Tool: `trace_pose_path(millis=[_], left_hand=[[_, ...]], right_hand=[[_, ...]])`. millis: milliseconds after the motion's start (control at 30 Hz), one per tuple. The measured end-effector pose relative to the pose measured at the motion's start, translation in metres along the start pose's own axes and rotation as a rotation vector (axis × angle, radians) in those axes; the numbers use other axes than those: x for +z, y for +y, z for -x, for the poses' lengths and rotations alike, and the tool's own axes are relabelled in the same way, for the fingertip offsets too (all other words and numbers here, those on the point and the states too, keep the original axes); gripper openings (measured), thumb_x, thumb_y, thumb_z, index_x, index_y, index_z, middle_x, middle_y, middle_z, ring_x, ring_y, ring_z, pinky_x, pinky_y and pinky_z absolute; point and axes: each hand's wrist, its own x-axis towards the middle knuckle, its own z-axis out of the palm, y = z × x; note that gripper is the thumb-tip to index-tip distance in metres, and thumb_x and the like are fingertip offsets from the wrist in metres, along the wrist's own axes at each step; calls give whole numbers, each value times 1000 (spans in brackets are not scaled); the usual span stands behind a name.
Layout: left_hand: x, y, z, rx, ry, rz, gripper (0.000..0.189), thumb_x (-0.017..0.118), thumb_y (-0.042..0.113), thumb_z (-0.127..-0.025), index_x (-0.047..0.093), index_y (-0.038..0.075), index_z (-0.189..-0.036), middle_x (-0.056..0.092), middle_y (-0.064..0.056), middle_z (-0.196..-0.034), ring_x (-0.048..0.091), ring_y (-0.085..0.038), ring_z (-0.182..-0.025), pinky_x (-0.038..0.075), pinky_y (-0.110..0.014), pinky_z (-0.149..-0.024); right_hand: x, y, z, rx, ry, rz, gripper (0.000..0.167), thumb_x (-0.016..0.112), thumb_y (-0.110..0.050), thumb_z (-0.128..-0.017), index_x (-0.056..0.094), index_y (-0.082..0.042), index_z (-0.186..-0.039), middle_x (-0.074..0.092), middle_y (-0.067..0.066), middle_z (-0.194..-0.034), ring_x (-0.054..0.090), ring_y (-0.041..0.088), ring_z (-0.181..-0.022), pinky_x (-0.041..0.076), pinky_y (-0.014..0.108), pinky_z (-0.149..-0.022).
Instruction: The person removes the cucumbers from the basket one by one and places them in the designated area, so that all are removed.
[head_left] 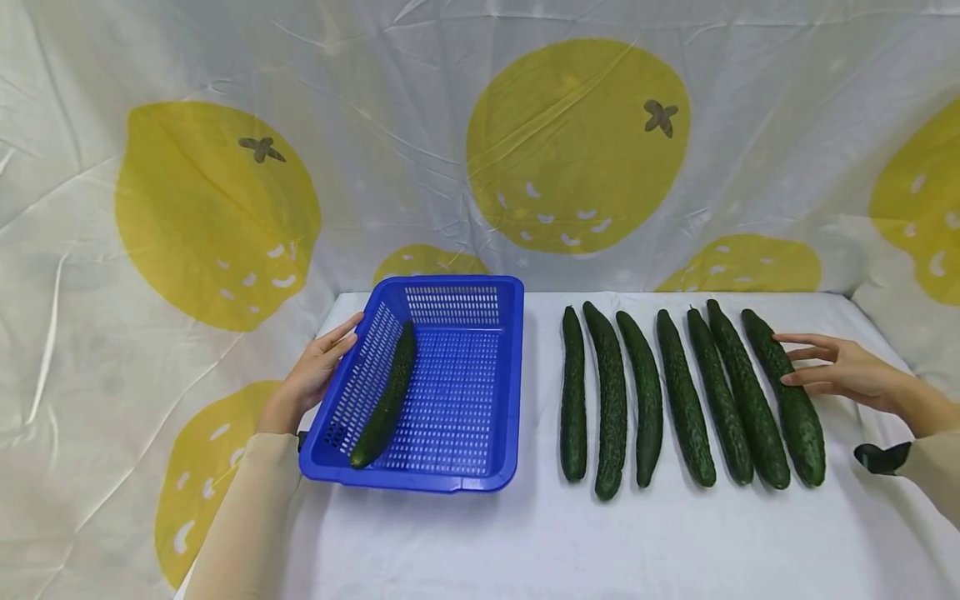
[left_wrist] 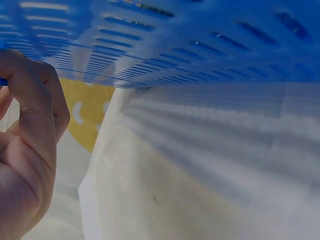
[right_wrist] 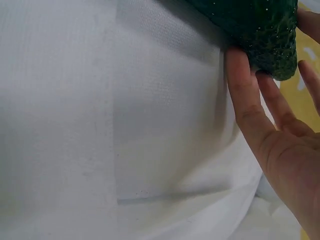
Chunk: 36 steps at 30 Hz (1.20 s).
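Note:
At the left side of a blue plastic basket (head_left: 512, 383), my left hand (head_left: 313, 375) grips the rim, and in the left wrist view the fingers (left_wrist: 37, 100) curl up against it. One cucumber (head_left: 386, 404) lies inside along the left wall. To the right, several cucumbers (head_left: 610, 400) lie side by side on the white cloth. My right hand (head_left: 851, 371) is at the rightmost cucumber (head_left: 797, 408), fingertips against its upper right side. In the right wrist view, spread, nearly straight fingers (right_wrist: 243, 90) reach around the end of this dark green cucumber (right_wrist: 270, 35).
White cloth covers the table (head_left: 600, 550). A pale curtain (head_left: 405, 108) with large yellow lemons hangs close behind and along the left. The basket's back rim stands near the curtain.

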Motion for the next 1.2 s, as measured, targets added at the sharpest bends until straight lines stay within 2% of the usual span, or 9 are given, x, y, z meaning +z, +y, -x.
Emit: trace_pose_path(millis=[233,500,633,733,900,1133,1200], left_hand=[[0,0,-1,-9,0,-2,54,41,18,-109,23,11,-160,66,-5,-124,70,-17,-93,59,-30,-75],[1,1,0,-15,-4,-3,54,41,18,-109,22,12,-160,66,-5,-121,71,-17,-91,59,-30,-74],[0,1,0,-11,-5,-8,54,41,18,-109,22,12,-160,67,-5,-120,71,-17,-89,59,-30,-73],[-1,1,0,-6,-11,-5,54,40,17,-109,22,11,-160,67,-5,-121,71,-17,-91,59,-30,-74],[0,1,1,-6,-11,-2,54,41,17,-109,22,11,-160,67,-5,-122,71,-17,-92,59,-30,-75],[-1,0,-1,2,-13,-2,54,40,17,-109,22,11,-160,67,-5,-122,71,-17,-92,59,-30,-75],[-1,0,-1,3,-7,-8,54,41,17,-109,23,11,-159,67,-5,-122,71,-17,-90,59,-30,-74]], right_hand=[[-1,4,5,3,38,42,63,62,-3,-97,39,-18,-154,49,-22,-118,61,-1,-100,54,26,-75],[-1,4,5,-2,105,-10,61,63,0,-96,43,-24,-149,59,-21,-110,67,7,-94,57,28,-74],[0,2,5,-13,166,-29,57,65,0,-95,49,-33,-138,61,-16,-106,69,9,-89,59,30,-72],[-1,-1,4,-55,198,-83,56,63,5,-95,54,-38,-130,64,-12,-104,70,10,-87,59,30,-71],[-1,-11,5,-163,181,-256,56,55,14,-95,62,-30,-128,67,-5,-106,71,12,-90,59,27,-71],[11,-46,-2,-185,214,-272,53,57,14,-95,61,-23,-134,67,0,-107,71,16,-92,59,31,-74],[16,-56,-4,-228,167,-329,53,53,15,-96,59,-17,-137,66,4,-109,71,18,-94,59,33,-76]])
